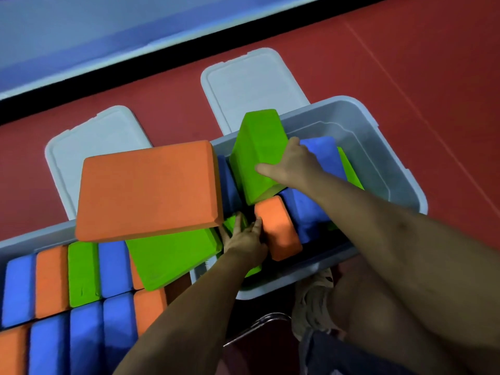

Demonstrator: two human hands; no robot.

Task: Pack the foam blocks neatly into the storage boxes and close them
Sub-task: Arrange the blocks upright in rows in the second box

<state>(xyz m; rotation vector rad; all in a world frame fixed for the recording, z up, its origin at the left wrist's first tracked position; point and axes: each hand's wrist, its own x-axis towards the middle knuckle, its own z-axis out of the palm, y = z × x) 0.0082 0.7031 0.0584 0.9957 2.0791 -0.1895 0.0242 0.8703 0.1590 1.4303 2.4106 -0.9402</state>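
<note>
The right hand [293, 166] is grasping a tilted green foam block [255, 155] over the right storage box [378, 147]; beneath that grip, the left hand [244, 243] is touching an orange foam block [278, 228], fingers relaxed.

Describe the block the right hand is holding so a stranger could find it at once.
Start at the right-hand storage box on the red floor. At its far left corner a green block stands tilted, gripped by the right hand. It alone rises above the rim; its neighbours lie lower inside.
</note>
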